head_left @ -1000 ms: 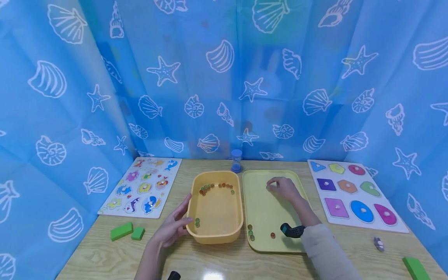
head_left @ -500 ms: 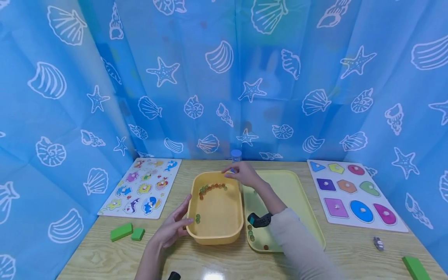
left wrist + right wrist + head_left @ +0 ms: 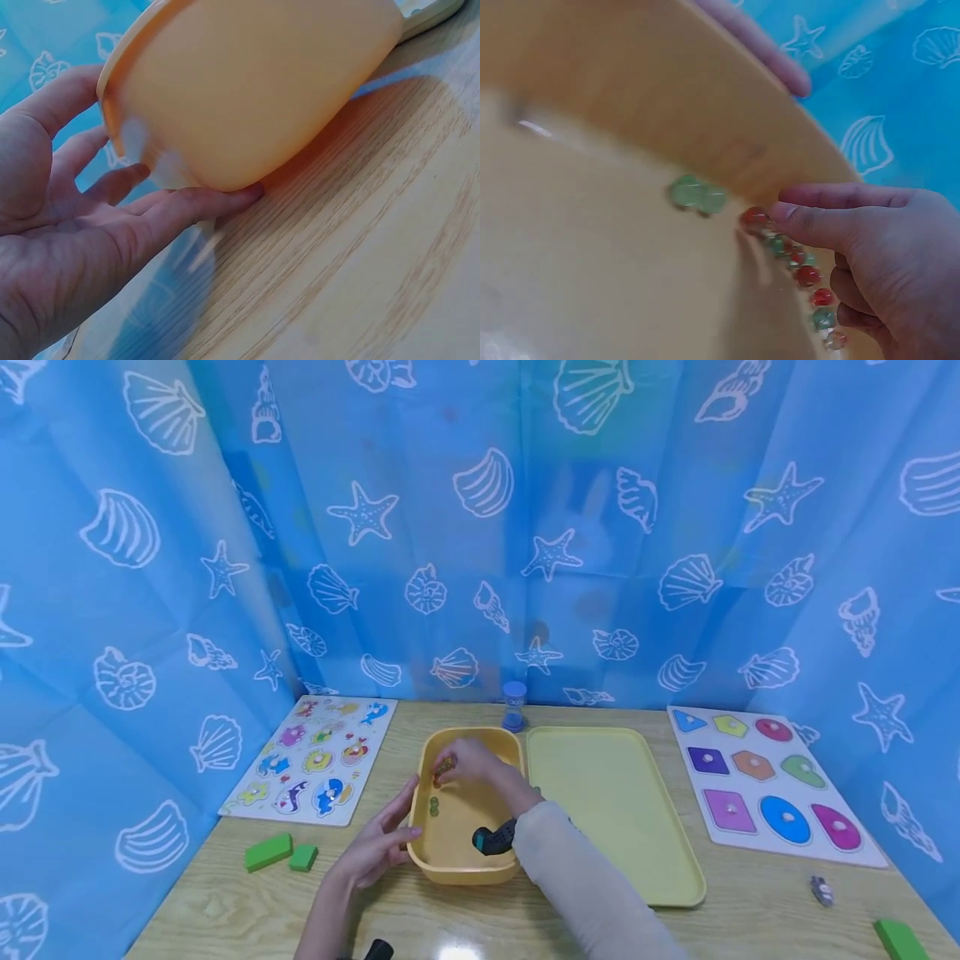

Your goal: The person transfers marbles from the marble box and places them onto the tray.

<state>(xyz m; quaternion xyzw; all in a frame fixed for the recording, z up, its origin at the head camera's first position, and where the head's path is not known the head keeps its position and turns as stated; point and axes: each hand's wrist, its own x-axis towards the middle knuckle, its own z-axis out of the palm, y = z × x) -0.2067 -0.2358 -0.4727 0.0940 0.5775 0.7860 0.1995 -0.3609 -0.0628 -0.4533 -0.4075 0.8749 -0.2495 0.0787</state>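
A yellow-orange bin [image 3: 467, 873] stands left of the yellow tray [image 3: 622, 814]. My left hand [image 3: 375, 845] rests against the outside of its left wall, its fingers spread along the side and its thumb at the near-left corner. Inside the bin, my right hand [image 3: 472, 760] reaches to the far-left area and pinches a translucent red bead [image 3: 755, 219] between thumb and forefinger. Several red and green beads [image 3: 808, 276] line the wall under that hand. Two green beads [image 3: 697, 195] sit together near the left wall. My right sleeve hides the near-left corner of the tray.
A blue hourglass [image 3: 514, 706] stands behind the bin. Two peg puzzle boards, one with sea animals [image 3: 318, 760] and one with shapes [image 3: 753, 764], flank the containers. Green blocks [image 3: 268, 852] lie at the left, another green block [image 3: 898, 937] and a small grey figure [image 3: 822, 891] at the right.
My right hand has moved left from over the tray, across the bin's far rim, and down into the bin. My left hand has stayed on the bin's side. Beads in the bin have shifted leftward.
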